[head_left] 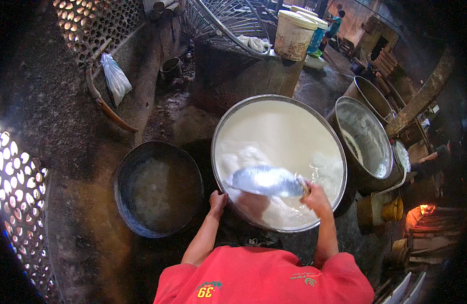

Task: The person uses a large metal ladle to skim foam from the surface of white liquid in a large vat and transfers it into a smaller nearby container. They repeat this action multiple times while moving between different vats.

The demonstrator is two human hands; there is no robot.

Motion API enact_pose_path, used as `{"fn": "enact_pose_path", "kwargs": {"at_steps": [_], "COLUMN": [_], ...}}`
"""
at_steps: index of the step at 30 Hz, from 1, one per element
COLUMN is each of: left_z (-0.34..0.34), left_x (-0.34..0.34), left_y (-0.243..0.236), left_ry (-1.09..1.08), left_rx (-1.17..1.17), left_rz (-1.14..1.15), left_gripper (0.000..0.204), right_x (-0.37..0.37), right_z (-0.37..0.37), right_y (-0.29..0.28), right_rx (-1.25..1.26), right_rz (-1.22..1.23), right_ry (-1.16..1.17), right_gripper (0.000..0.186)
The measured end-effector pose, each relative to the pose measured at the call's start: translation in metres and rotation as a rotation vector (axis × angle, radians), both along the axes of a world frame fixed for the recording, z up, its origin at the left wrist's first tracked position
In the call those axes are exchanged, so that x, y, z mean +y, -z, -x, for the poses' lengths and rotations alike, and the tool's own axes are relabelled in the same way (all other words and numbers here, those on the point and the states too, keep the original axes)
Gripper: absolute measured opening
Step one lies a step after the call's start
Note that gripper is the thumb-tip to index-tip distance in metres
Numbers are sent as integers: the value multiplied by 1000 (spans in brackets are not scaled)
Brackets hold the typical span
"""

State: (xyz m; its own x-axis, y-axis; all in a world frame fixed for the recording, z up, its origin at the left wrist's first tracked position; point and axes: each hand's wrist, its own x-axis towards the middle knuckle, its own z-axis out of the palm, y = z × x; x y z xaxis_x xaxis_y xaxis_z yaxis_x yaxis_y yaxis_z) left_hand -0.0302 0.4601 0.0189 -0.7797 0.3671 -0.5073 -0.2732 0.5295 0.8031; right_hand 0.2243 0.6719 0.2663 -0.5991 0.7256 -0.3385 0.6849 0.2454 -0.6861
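In front of me stands a large round metal vat (222,119) filled with a creamy white liquid that has foam on its surface. My right hand (318,198) is closed round the short handle of a shiny metal scoop (266,181). The scoop is tilted just over the liquid on the near side and smeared by motion; I cannot tell whether its edge touches the surface. At the vat's near left edge, my left hand (218,200) grips the rim. Left of it sits a wide dark tub (126,202) with murky liquid at its bottom.
Two deep metal drums (377,169) stand close on the right, near a yellow bucket (393,209) and a fire (423,209). Behind the vat, a ledge (243,76) bears lidded buckets (294,35). Another person's arm (435,154) shows at right; a person (335,25) stands far back.
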Motion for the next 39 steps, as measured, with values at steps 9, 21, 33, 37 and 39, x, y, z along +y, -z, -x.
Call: {"fn": "enact_pose_path", "kwargs": {"at_steps": [9,21,33,37,39], "left_z": [-4,0,4,-1,0], "left_x": [10,5,6,9,7], "left_y": [-12,2,10,-9,-1], "left_ry": [-25,-38,-54,-64,-100], "left_rx": [80,67,15,32,59], "left_rz": [114,116,162,212,222], "left_gripper": [33,33,33,32,31], "right_x": [76,75,93,93,106], "right_z": [91,1,-155,-178,-189], "right_y": [47,122,102,23,6], "right_rx": [-46,-420,-274,-364,-301], "right_rz": [-564,-340,-471,-284,-281], "right_ry": [-211,-194,-197,-192,-176], "right_gripper": [35,31,32,47,58]}}
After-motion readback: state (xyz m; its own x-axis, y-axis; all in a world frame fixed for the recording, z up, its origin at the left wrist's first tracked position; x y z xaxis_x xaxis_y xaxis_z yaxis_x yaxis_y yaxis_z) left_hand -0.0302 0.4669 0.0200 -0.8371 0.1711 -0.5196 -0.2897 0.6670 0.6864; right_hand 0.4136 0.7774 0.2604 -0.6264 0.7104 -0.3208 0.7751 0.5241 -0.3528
